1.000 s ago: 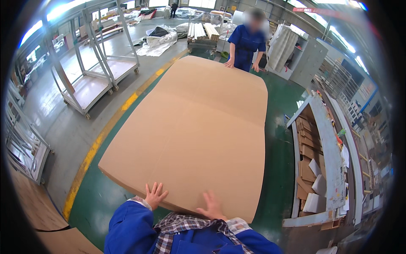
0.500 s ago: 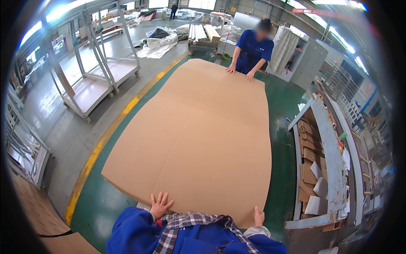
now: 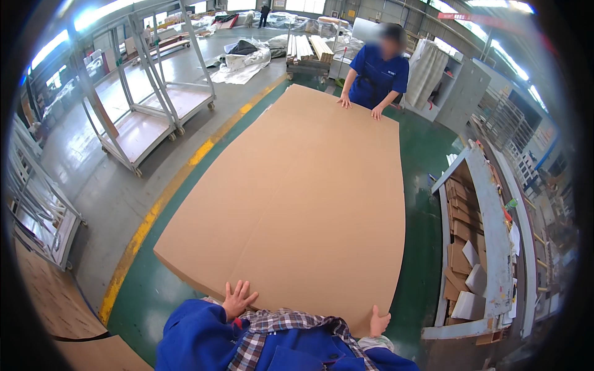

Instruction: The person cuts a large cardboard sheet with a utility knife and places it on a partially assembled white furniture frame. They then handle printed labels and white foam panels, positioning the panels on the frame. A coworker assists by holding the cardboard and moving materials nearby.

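A large brown cardboard sheet (image 3: 291, 191) stretches from my body to a co-worker at its far end. A faint crease runs along it, and its near left edge shows some thickness, like a stack. My left hand (image 3: 238, 300) lies on the near edge with fingers spread. At the near right corner, my right hand (image 3: 378, 323) is closed about the sheet's edge; part of its fingers is hidden. Across from me, the co-worker in blue (image 3: 378, 71) has both hands resting on the far edge.
Wheeled metal racks (image 3: 145, 123) stand at the left, beyond a yellow floor line (image 3: 204, 150). On the right, a grey metal bench (image 3: 495, 247) holds cardboard scraps (image 3: 458, 253) underneath. A cart with long white pieces (image 3: 308, 49) stands at the back. More cardboard (image 3: 59, 297) lies at lower left.
The sheet's far end, bowed and wavy before, now lies flatter with a straighter far edge. The view has shifted slightly, moving the surroundings to the right. Both my hands keep their places on the sheet.
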Available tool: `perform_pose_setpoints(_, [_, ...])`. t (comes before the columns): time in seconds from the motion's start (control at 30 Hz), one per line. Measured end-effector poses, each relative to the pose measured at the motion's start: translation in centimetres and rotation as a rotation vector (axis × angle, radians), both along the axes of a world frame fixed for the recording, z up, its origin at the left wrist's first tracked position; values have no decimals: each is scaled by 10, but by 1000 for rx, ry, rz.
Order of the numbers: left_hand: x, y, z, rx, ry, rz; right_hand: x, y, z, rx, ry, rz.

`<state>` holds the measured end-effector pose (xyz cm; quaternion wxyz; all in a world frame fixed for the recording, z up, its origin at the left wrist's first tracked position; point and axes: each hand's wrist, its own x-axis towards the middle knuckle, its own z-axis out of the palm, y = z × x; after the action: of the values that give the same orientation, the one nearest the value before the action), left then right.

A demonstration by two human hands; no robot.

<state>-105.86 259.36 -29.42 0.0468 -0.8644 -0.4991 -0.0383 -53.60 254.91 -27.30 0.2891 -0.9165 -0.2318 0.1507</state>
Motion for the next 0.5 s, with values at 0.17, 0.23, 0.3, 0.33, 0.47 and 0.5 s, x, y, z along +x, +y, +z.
perform_pose_setpoints(0.17, [-3,37,73,-420,3,-115,-90,12,35,-29,-647,393])
perform_pose_setpoints(0.23, [-4,54,94,-505,-22,-210,-117,17,27,-14,-575,542])
perform_pose_setpoints(0.3, [-6,61,92,-445,-42,-319,-125,24,18,11,-574,615])
perform_pose_setpoints(0.33, [-9,61,79,-342,-42,-372,-125,23,11,32,-607,617])
perform_pose_setpoints(0.47, [-6,77,79,-333,-81,-462,-74,20,-95,-82,-759,523])
perform_pose_setpoints(0.5, [-11,72,81,-376,-61,-438,-81,25,-90,-131,-759,553])
